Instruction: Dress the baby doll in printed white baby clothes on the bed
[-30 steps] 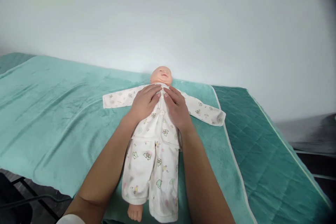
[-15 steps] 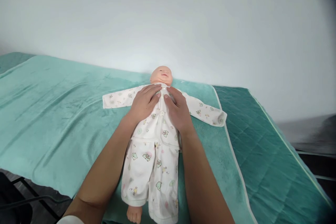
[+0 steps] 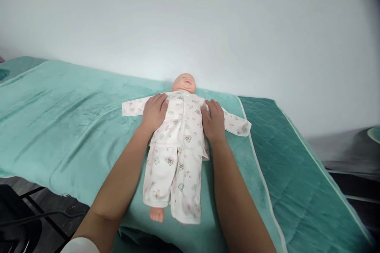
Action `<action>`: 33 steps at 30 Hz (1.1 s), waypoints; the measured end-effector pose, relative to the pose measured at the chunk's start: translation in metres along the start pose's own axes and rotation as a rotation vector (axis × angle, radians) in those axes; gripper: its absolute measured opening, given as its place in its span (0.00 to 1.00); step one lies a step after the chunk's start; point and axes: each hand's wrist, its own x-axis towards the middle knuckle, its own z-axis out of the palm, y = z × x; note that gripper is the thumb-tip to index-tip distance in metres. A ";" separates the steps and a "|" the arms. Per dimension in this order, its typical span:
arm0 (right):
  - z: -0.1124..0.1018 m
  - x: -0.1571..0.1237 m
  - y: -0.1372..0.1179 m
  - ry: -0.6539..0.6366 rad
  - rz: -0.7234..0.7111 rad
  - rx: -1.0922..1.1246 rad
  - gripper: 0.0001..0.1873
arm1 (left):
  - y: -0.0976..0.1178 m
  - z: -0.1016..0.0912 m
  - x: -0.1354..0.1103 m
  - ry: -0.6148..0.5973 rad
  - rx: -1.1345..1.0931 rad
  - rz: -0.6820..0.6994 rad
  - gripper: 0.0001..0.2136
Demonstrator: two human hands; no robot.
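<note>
A baby doll (image 3: 184, 82) lies on its back, head toward the wall and arms out to the sides. It wears a white patterned button-front top (image 3: 180, 120) and matching trousers (image 3: 187, 184); one bare foot shows below a trouser leg. My left hand (image 3: 154, 112) rests flat on the top near the doll's shoulder and sleeve on the left. Against the opposite shoulder, my right hand (image 3: 213, 120) lies with its fingers stretched over the cloth. Neither hand grips anything; both palms are hidden.
A light green blanket (image 3: 74, 126) covers the bed, with a darker quilted cover (image 3: 291, 166) showing on the right. Behind stands a white wall (image 3: 208, 27). A black object with a cable (image 3: 38, 216) is at the lower left.
Both hands have slid apart from the middle of the doll's chest out toward its shoulders, baring the buttons. The camera view has tilted up slightly.
</note>
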 end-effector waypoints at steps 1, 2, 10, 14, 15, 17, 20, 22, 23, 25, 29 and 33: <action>-0.002 -0.004 0.008 -0.007 0.010 -0.079 0.29 | -0.008 -0.003 -0.007 0.000 0.065 -0.028 0.23; -0.006 -0.009 0.016 -0.022 0.028 -0.151 0.30 | -0.016 -0.008 -0.014 -0.013 0.130 -0.056 0.23; -0.057 -0.048 0.061 -0.155 0.220 -0.474 0.37 | -0.083 -0.058 -0.061 -0.155 0.428 -0.322 0.30; -0.071 -0.070 0.059 -0.190 0.288 -0.531 0.38 | -0.093 -0.071 -0.076 -0.168 0.487 -0.347 0.30; -0.073 -0.077 0.056 -0.190 0.298 -0.542 0.38 | -0.091 -0.073 -0.081 -0.165 0.496 -0.352 0.30; -0.076 -0.092 0.051 -0.184 0.308 -0.561 0.39 | -0.084 -0.075 -0.094 -0.154 0.509 -0.352 0.29; -0.084 -0.121 0.045 -0.173 0.285 -0.583 0.40 | -0.070 -0.083 -0.122 -0.140 0.520 -0.330 0.28; -0.092 -0.143 0.043 -0.170 0.252 -0.599 0.41 | -0.064 -0.097 -0.147 -0.132 0.529 -0.338 0.27; -0.097 -0.155 0.042 -0.170 0.229 -0.607 0.41 | -0.064 -0.107 -0.161 -0.124 0.538 -0.357 0.27; -0.108 -0.180 0.041 -0.179 0.182 -0.623 0.42 | -0.072 -0.135 -0.194 -0.082 0.567 -0.414 0.27; -0.125 -0.219 0.037 -0.158 0.124 -0.625 0.46 | -0.113 -0.205 -0.280 0.090 0.681 -0.557 0.26; -0.132 -0.236 0.031 -0.145 0.084 -0.596 0.47 | -0.158 -0.273 -0.381 0.170 0.905 -0.817 0.25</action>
